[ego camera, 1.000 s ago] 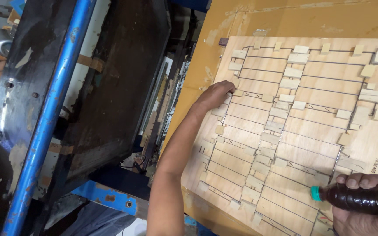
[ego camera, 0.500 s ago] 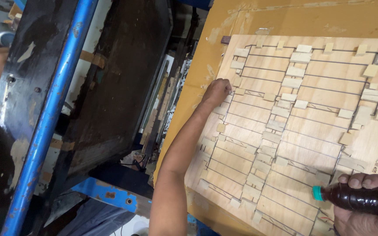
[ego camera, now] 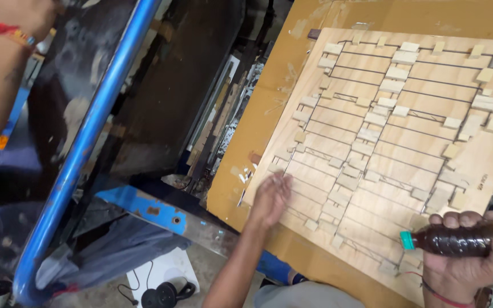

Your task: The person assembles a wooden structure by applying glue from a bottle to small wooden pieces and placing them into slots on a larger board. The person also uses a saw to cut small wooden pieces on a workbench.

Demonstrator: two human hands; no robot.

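A pale plywood board (ego camera: 412,142) with thin dark slots and many small foam blocks glued along them lies tilted on a brown sheet (ego camera: 269,97). My left hand (ego camera: 269,197) rests flat on the board's lower left corner and holds nothing. My right hand (ego camera: 466,259) is at the board's near edge, gripping a small dark brown bottle (ego camera: 457,239). The bottle lies sideways, with its green cap (ego camera: 408,240) pointing left over the board.
A dark metal frame with a blue bar (ego camera: 87,142) slants across the left. Another person's arm (ego camera: 1,74) with a red wrist thread reaches in at the top left. Black headphones (ego camera: 164,294) lie on white paper on the floor below.
My left hand has slid down the board's left edge to its lower corner. The other person's arm has come further into view. The bottle hand has stayed at the near edge.
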